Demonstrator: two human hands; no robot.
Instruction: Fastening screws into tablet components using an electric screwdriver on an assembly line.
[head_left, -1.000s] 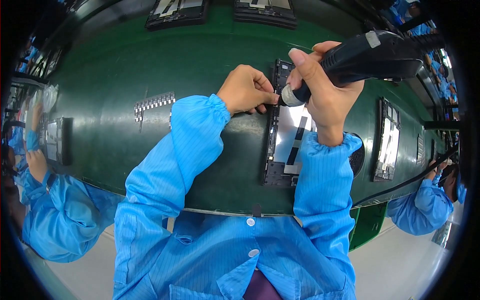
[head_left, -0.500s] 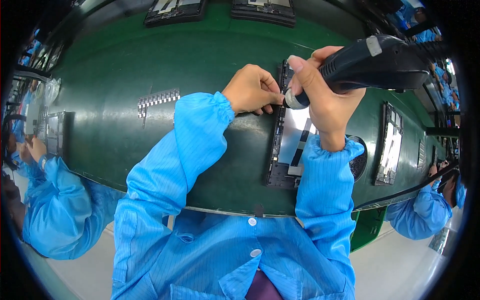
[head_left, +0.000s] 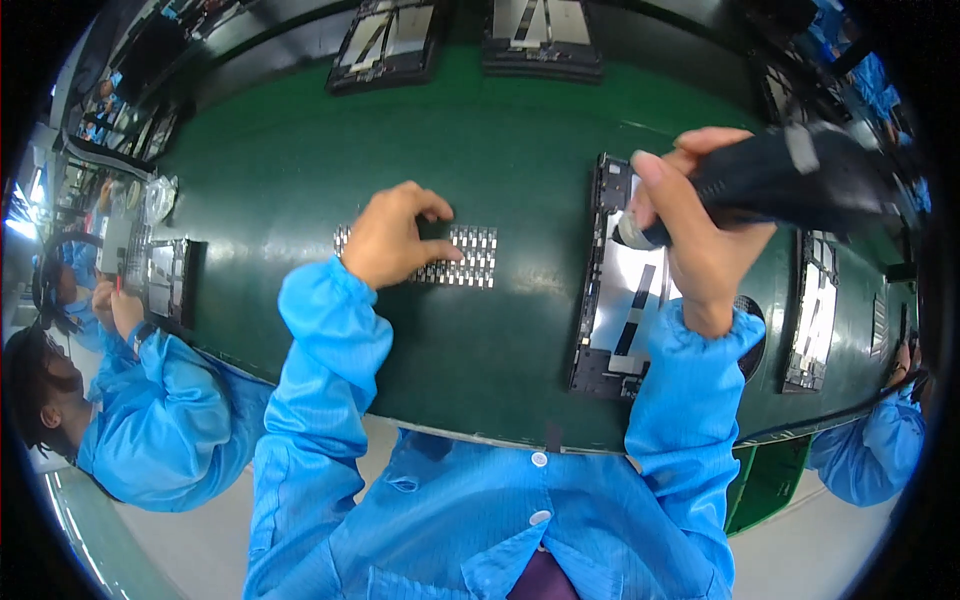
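Hands working over a green belt
Left hand (head_left: 392, 238) is touching a strip of small metal parts (head_left: 462, 256); right hand (head_left: 700, 235) is gripping a black electric screwdriver (head_left: 790, 180) over a framed panel (head_left: 620, 290)
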